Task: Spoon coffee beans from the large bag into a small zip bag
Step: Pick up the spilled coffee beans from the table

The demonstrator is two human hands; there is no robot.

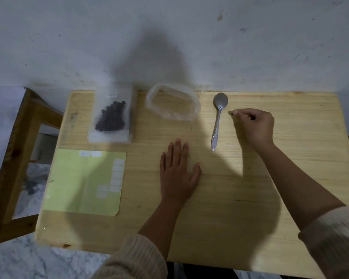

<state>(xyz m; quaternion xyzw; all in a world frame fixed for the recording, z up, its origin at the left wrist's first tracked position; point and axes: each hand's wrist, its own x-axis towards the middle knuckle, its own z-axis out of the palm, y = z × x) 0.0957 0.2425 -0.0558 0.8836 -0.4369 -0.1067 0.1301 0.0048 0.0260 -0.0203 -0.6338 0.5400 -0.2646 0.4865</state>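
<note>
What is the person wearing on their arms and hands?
Both arms have cream, ribbed knit sleeves, the left sleeve and the right sleeve, ending short of the wrists. The left hand and right hand are bare: no gloves, and no rings or watch that I can see.

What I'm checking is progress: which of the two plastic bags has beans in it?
The flat small zip bag at far left, dark beans showing through; the open clear bag beside it looks empty.

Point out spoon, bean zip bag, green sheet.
spoon (221,102), head view, on the bowl.
bean zip bag (111,117), head view, middle, over the beans.
green sheet (83,182), head view, its middle.
</note>
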